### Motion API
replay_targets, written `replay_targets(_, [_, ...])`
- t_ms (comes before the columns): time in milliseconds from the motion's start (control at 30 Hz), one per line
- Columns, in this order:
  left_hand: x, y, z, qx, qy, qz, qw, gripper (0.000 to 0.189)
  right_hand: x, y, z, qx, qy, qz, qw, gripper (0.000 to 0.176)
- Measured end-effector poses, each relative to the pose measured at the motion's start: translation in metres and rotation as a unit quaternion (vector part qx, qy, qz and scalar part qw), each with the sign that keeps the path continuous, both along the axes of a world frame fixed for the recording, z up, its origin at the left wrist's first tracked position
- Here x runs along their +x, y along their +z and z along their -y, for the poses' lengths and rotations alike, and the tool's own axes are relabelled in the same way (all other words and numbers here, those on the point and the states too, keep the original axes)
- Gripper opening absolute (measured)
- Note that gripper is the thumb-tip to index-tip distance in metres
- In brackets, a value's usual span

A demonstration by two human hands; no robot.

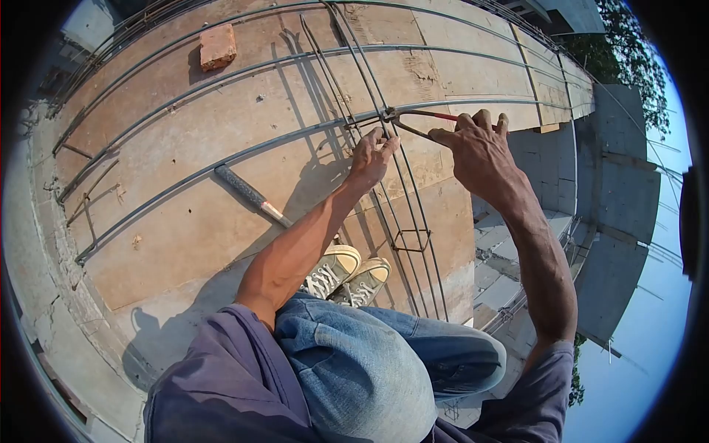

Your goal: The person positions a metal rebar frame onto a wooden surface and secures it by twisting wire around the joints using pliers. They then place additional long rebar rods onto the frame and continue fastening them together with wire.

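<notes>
My right hand [476, 148] is wrapped round the handles of a pair of pincers [421, 118], one of them red. The jaws of the tool meet the crossing where a long steel bar [295, 133] passes the narrow rebar cage [413, 199]. Just below and left of that crossing is my left hand [373, 156], its fingers bent against the bars. Whatever lies between those fingertips is too small to make out. Beside my left forearm, a hammer [247, 190] with a dark textured grip lies on the boards.
A broken brick [217, 47] lies on the plywood deck [170, 258] at the upper left. More long bars curve across the deck. Its right edge drops to a lower level with block walls [543, 166]. My shoes [332, 269] are near the cage.
</notes>
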State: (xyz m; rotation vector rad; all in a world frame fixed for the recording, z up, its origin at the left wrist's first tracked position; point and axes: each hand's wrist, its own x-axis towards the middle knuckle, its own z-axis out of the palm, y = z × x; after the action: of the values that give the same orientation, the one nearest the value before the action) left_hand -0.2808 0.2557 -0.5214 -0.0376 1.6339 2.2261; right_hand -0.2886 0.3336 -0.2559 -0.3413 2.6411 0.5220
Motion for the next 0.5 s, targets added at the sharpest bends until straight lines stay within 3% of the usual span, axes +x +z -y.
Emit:
replay_targets(100, [0.002,-0.018,-0.022,0.021,0.088,0.007,0.996,0.021,0.000,-0.004,0.008,0.036,0.021,0.009,0.999,0.053])
replay_targets(267, [0.000,-0.023,-0.018,0.065,0.081,0.013,0.995,0.023,-0.005,-0.009,0.016,0.057,0.008,0.011,0.998,0.046])
replay_targets(333, [-0.003,0.018,0.005,-0.072,-0.018,-0.019,0.997,0.034,-0.013,-0.005,0.026,0.081,0.027,0.023,0.996,0.044])
replay_targets(433, [-0.003,0.035,0.010,-0.156,-0.025,0.033,0.987,0.048,-0.027,-0.001,0.034,0.102,0.057,0.029,0.993,0.037])
replay_targets(500, [-0.006,0.031,0.013,-0.114,-0.073,0.029,0.990,0.059,-0.035,0.006,0.041,0.103,0.043,0.062,0.992,0.036])
